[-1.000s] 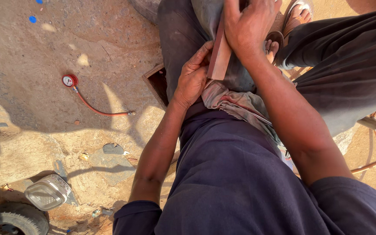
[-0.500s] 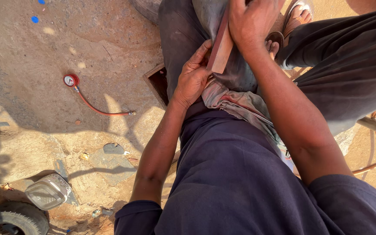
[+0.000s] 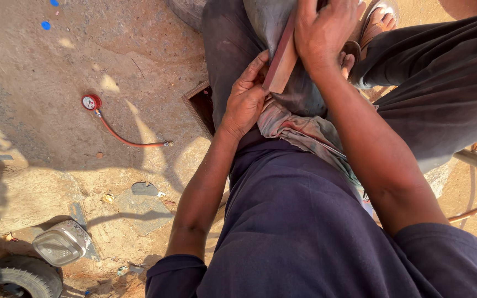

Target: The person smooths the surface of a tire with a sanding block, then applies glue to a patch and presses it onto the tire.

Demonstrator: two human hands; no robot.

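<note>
Dirt ground (image 3: 56, 66) fills the left half, sunlit with shadow patches. Person's dark trousers (image 3: 443, 77) and navy shirt (image 3: 305, 232) take the centre and right. Grey rubber inner tube (image 3: 271, 27) lies over the lap at far centre, a grey rag (image 3: 305, 129) bunched just near of it. Reddish-brown flat bar (image 3: 282, 52) stands tilted on the tube, between both hands. Right hand (image 3: 324, 30) wrapped closed around the bar's far end. Left hand (image 3: 247, 99) cupped against the bar's near end, thumb touching it, fingers half curled on the tube. Tyre (image 3: 12, 278) at near-left corner, clear lamp housing (image 3: 62, 243) just beside it. Red pressure gauge (image 3: 91, 102) with red hose (image 3: 128, 138) lies on the ground, well left of the hands.
</note>
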